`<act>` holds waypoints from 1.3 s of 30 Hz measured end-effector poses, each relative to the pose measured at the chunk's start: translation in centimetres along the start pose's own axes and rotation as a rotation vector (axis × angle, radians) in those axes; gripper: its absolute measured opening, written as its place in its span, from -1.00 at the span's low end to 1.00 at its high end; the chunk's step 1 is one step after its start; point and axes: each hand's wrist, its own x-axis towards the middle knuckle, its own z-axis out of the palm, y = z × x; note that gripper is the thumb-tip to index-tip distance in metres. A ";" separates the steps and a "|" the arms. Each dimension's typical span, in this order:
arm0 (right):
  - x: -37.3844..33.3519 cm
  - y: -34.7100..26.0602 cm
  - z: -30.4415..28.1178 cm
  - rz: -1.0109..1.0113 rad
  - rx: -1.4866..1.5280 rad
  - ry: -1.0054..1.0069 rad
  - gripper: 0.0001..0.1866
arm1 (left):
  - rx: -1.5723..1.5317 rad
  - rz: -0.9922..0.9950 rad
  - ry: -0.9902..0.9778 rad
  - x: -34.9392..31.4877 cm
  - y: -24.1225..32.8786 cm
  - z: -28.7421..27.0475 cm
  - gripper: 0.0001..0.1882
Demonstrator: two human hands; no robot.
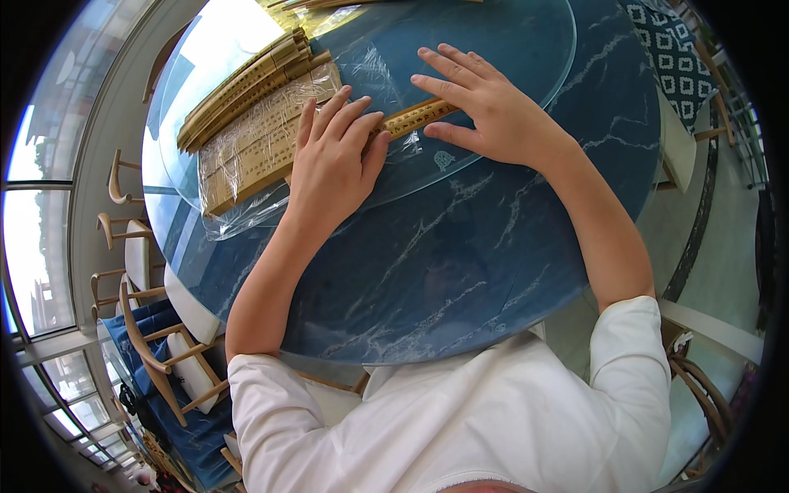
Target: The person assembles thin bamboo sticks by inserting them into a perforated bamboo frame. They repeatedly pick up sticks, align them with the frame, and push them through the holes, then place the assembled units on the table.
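A narrow bundle of bamboo slips (415, 120), marked with dark writing, lies slantwise between my hands on the round glass turntable (526, 33). My left hand (333, 164) is open over its left end, fingers stretched out, covering that end from sight. At the other end my right hand (493, 111) is open too, its fingers spread above the bundle and its thumb below. Beside my left hand lies a flat bamboo slip mat (263, 140) in clear plastic wrap (226, 226). Several stacked bamboo slips (246, 82) rest along the mat's far side.
The turntable stands on a round blue table (427, 271) with white veining. More slips (329, 3) show at the far edge. Wooden chairs (177, 361) stand at the left, by tall windows (37, 246). A patterned cloth (670, 62) hangs at the far right.
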 end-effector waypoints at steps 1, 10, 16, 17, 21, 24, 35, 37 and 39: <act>0.0 -0.1 0.1 0.002 0.007 -0.047 -0.47 | -0.007 -0.001 -0.005 0.0 -0.1 0.0 -0.73; 0.0 0.2 0.1 0.003 0.093 -0.029 -0.57 | -0.031 0.009 -0.006 0.0 -0.2 0.1 -0.70; 0.1 0.2 -0.2 -0.017 0.118 -0.058 -0.62 | -0.040 0.010 -0.008 0.0 -0.2 0.2 -0.70; 0.1 0.1 -0.4 -0.004 0.126 -0.091 -0.62 | -0.035 0.011 -0.008 0.0 -0.2 0.2 -0.70; 0.0 0.1 -0.2 -0.010 0.120 -0.071 -0.64 | 0.011 0.026 0.011 0.1 0.1 0.1 -0.70; 0.0 0.3 -0.1 -0.034 0.120 -0.046 -0.66 | 0.045 0.053 0.039 0.2 0.3 -0.1 -0.69; 0.1 0.3 -0.3 -0.028 0.173 -0.061 -0.66 | -0.003 0.047 0.032 0.1 0.0 -0.1 -0.63; 0.0 0.4 -0.3 -0.021 0.161 -0.067 -0.66 | 0.020 0.058 0.052 0.1 0.1 0.0 -0.63; 0.0 0.4 -0.3 -0.012 0.162 -0.072 -0.65 | 0.040 0.066 0.073 0.1 0.3 0.1 -0.64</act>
